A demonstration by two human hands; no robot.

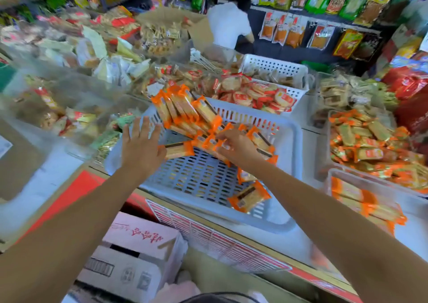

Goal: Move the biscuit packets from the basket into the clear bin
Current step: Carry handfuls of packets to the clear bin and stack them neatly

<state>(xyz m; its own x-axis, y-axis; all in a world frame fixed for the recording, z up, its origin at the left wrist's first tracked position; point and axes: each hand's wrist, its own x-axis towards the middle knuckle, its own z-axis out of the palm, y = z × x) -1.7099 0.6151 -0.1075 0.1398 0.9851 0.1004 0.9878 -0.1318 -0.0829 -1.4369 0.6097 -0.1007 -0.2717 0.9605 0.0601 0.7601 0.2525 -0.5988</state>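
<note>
Shop interior, head view: shelves [324, 17] hung with snack bags run across the far side, and a person in a white top [228, 24] stands with their back turned. White worktop [308, 238] crowded with bins of wrapped snacks.

- Basket [287, 140], pale and slotted, sits on the worktop under both hands. Its near half shows bare slotted floor.
- Biscuit packets [185, 108], orange-ended, are heaped against the basket's far wall, beyond the fingers of both hands. A few loose ones lie under the right forearm, near the basket's front corner.
- Left hand [141, 145]: released, palm down, fingers straight and spread over the basket's left rim. One packet lies just beside the thumb; cannot tell whether it touches.
- Right hand [236, 146]: fingers curled down, grasping several packets at the foot of the heap.
- Clear bin [328, 187] stands well to the right of the right hand and holds a layer of the same orange packets.
- White basket [275, 65] of round crackers sits beyond the right hand.
- Cardboard box [139, 251] sits below the left forearm, off the worktop.
</note>
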